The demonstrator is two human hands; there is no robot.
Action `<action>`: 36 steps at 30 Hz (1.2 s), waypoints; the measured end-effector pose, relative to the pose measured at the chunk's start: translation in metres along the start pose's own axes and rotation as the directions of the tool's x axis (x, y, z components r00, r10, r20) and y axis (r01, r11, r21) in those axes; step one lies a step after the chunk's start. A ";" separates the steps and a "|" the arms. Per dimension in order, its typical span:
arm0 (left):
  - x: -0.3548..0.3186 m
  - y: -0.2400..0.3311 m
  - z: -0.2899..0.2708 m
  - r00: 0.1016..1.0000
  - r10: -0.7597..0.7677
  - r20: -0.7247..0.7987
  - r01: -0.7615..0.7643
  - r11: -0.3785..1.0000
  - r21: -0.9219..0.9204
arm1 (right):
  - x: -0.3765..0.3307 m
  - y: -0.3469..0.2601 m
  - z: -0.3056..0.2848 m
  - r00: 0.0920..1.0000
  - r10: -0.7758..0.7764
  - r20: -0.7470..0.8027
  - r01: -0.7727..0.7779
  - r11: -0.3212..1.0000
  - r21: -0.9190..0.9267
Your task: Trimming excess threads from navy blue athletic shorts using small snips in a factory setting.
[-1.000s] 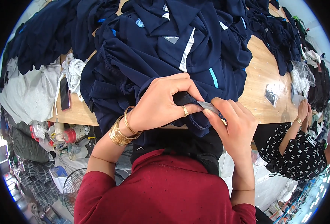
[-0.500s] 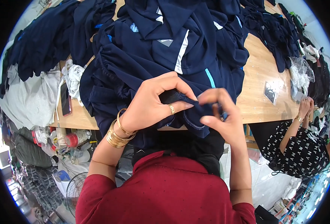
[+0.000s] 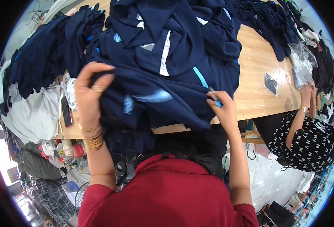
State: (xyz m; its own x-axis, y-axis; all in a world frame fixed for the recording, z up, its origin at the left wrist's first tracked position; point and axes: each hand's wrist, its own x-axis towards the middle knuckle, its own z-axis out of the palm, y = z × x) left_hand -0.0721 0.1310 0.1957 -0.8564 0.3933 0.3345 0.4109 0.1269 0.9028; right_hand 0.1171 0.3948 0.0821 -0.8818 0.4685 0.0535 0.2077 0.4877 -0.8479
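Observation:
A navy garment [image 3: 148, 81] with light blue patches is stretched between my hands over the table's near edge, part of it hanging down. My left hand [image 3: 89, 90], with gold bangles and a ring, pinches its upper left part; that hand is slightly blurred. At the garment's right side, my right hand [image 3: 225, 111] is closed round small blue-handled thread snips [image 3: 218, 102], their metal tip pointing up and away. Whether its fingers also grip the cloth, I cannot tell. Behind lies a heap of navy garments [image 3: 189, 41] with white and light blue strips.
More navy garments lie at the far left [image 3: 42, 53] and far right [image 3: 267, 28]. A phone [image 3: 66, 113] rests by white cloth on the left. On the right are a flat dark packet [image 3: 271, 84] and a co-worker's hands [image 3: 307, 92] at a clear plastic bag [image 3: 302, 62].
My left hand has moved left, lifting and spreading the garment. My right hand has dropped slightly away from the left one, and the snips now show. The view has shifted a little.

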 end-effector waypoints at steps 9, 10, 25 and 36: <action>-0.018 -0.034 -0.056 0.974 -0.216 -0.060 0.202 0.961 -0.192 | -0.021 0.001 -0.006 0.984 0.040 -0.172 -0.030 0.998 0.059; -0.018 -0.032 -0.056 0.975 -0.216 -0.055 0.200 0.957 -0.209 | -0.019 0.001 -0.004 0.988 -0.016 -0.155 0.029 0.996 0.080; 0.046 -0.105 -0.106 0.961 -0.222 -0.163 0.219 0.975 -0.032 | 0.076 -0.014 -0.003 0.894 -0.255 -0.369 0.249 0.966 -0.064; 0.016 0.000 0.023 0.892 0.399 0.214 -0.451 0.740 0.500 | 0.091 -0.032 0.019 0.995 0.034 -0.093 0.001 0.937 0.349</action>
State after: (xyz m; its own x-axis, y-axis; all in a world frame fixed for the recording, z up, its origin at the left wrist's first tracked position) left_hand -0.0789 0.1584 0.1949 -0.5328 0.5958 0.6010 0.8462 0.3714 0.3820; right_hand 0.0225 0.4079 0.1039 -0.8313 0.5509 0.0736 0.0460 0.2003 -0.9787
